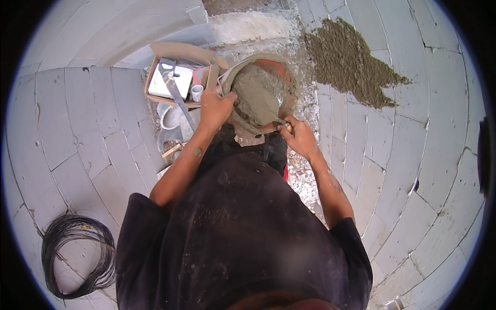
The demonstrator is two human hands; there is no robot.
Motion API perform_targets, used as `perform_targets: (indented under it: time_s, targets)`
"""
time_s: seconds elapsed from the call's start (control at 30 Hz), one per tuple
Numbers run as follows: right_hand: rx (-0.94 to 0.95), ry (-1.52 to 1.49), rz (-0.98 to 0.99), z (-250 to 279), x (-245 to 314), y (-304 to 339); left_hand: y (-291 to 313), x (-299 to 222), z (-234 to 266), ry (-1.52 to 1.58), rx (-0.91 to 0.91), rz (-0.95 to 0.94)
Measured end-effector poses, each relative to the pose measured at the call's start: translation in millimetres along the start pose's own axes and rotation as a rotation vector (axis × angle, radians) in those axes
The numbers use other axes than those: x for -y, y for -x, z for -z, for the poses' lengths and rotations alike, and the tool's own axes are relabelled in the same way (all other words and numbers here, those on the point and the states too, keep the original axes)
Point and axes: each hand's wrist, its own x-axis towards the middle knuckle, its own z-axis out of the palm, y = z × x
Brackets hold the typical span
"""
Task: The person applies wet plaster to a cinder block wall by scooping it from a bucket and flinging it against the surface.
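Observation:
A round bucket with a mortar-caked rim and orange showing on its inner wall stands in front of me. Thick grey mortar fills much of it. My left hand is closed on the left side of the bucket's rim. At the near right side, my right hand grips the short handle of a trowel. Its blade reaches into the bucket, mostly hidden by mortar.
Left of the bucket, a cardboard box holds a white case, a handsaw and a white cup. Wet mortar is spread over the block wall at right. Coiled black wire lies lower left.

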Motion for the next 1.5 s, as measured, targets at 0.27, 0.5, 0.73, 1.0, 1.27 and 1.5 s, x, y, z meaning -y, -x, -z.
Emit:
perform_targets:
  time_s: [0.27,0.5,0.73,1.0,1.27,1.5]
  targets:
    - [-0.061,0.380,0.010,-15,12,-25,-13,22,21,0.073,-0.063,0.004]
    - [-0.126,0.392,0.170,1,23,-13,-10,10,32,0.014,-0.184,0.046]
    - [0.478,-0.411,-0.006,162,-42,-6,-5,60,24,0.041,-0.330,0.052]
    - [-0.729,0.071,-0.236,318,-68,86,18,57,-5,0.110,-0.248,0.154]
    - [-0.279,0.628,-0.006,125,-21,58,-8,9,-50,0.001,0.010,-0.083]
    - [-0.366,0.718,0.008,58,10,46,-4,-24,-28,-0.134,0.121,-0.213]
